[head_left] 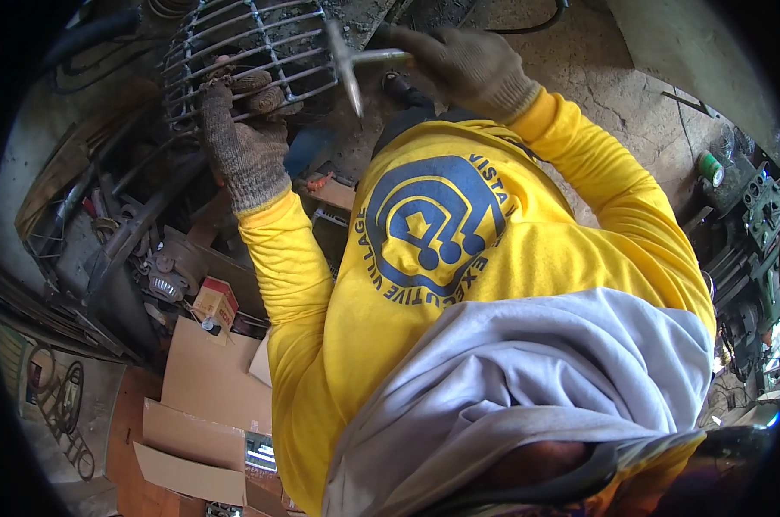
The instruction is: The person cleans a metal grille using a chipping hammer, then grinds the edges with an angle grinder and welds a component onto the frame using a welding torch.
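Observation:
A welded metal grille (pixel 267 43), curved like a basket and made of thin grey bars, is at the upper left. My left hand (pixel 245 142), in a brown knit glove, has its fingers curled around the bars at its near side. In my right hand (pixel 476 73), gloved alike, is the handle of a chipping hammer (pixel 345 69). The slim steel head lies beside the grille's right edge, with one pointed end toward me. Whether the head touches the bars, I cannot tell.
Opened cardboard (pixel 213 370) lies at the lower left, below a small red-and-white box (pixel 216 302). Metal frames and tools crowd the left side. At the right, a green can (pixel 710 168) lies near dark machine parts (pixel 764 207). Cracked concrete floor (pixel 579 77) spreads behind my right arm.

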{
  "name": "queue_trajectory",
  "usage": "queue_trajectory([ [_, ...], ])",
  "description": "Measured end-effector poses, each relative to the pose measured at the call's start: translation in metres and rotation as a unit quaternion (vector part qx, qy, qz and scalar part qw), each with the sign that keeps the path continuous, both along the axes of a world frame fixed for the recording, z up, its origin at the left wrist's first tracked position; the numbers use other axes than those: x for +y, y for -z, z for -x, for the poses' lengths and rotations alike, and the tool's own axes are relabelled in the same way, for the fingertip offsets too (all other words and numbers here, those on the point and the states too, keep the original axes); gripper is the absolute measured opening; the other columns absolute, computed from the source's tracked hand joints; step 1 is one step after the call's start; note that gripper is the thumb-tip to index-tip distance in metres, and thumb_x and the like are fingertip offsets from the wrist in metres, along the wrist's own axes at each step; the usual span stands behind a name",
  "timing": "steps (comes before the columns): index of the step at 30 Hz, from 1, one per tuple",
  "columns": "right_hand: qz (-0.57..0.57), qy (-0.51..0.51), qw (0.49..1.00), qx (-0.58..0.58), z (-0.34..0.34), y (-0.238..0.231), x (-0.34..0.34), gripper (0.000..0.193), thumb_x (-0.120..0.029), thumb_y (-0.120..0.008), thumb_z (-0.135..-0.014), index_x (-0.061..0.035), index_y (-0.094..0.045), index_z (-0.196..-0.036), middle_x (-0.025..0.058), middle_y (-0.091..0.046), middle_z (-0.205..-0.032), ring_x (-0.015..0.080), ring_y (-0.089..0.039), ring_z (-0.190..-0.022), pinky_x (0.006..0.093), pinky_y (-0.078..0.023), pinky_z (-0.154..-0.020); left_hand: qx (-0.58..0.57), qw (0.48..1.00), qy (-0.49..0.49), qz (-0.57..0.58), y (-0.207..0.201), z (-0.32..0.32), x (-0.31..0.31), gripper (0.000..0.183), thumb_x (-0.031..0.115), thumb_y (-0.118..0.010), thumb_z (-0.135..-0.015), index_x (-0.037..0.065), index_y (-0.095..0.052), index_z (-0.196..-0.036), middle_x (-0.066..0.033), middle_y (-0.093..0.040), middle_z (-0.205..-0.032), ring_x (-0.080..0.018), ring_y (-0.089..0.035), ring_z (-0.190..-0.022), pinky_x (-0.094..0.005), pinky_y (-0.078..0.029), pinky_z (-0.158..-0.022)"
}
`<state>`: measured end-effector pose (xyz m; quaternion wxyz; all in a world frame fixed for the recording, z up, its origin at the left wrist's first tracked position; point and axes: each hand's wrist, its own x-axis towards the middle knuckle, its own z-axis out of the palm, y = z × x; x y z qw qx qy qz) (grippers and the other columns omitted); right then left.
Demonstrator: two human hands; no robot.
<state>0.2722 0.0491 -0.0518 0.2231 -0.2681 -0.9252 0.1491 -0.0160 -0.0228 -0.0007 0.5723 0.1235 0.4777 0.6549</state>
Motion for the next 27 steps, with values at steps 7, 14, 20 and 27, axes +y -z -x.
queue_trajectory([
  [7, 0.012, -0.026, 0.999, 0.04, -0.005, 0.005, -0.004, 0.055, -0.029, -0.069, -0.084, -0.0238, -0.052, -0.136, 0.0062, -0.063, -0.077, 0.0221, -0.064, -0.063, 0.0318, -0.05, -0.05, 0.038, 0.999, 0.001, -0.005, -0.003, -0.008, -0.002, 0.035, 0.024, -0.057, -0.094, 0.012, -0.056, -0.126, -0.0089, -0.062, -0.094, -0.015, -0.049, -0.068, -0.0322, -0.043, -0.059],
  [14, 0.031, 0.022, 0.999, -0.001, 0.002, -0.003, -0.001, 0.056, -0.026, -0.071, -0.082, -0.0202, -0.054, -0.135, 0.007, -0.064, -0.079, 0.0239, -0.064, -0.063, 0.0325, -0.05, -0.05, -0.005, 1.0, 0.009, 0.002, -0.002, -0.003, 0.001, 0.036, 0.024, -0.059, -0.093, 0.013, -0.056, -0.127, -0.008, -0.062, -0.094, -0.0141, -0.048, -0.07, -0.0326, -0.043, -0.061],
  [20, 0.011, 0.014, 1.0, -0.02, 0.006, 0.008, 0.0, 0.055, -0.029, -0.07, -0.083, -0.0226, -0.053, -0.135, 0.0054, -0.063, -0.077, 0.0212, -0.064, -0.062, 0.0331, -0.05, -0.049, -0.079, 0.997, 0.005, -0.009, 0.004, 0.003, 0.001, 0.039, 0.023, -0.061, -0.09, 0.011, -0.057, -0.127, -0.0134, -0.067, -0.092, -0.0169, -0.052, -0.063, -0.0327, -0.051, -0.062],
  [27, -0.014, 0.028, 0.999, -0.031, 0.004, 0.007, 0.004, 0.051, -0.032, -0.066, -0.088, -0.0261, -0.051, -0.137, 0.0051, -0.065, -0.084, 0.021, -0.065, -0.061, 0.0326, -0.05, -0.048, -0.015, 1.0, 0.009, -0.001, 0.002, 0.0, 0.006, 0.037, 0.023, -0.062, -0.089, 0.01, -0.057, -0.123, -0.0117, -0.064, -0.089, -0.0166, -0.052, -0.065, -0.0338, -0.052, -0.059],
])
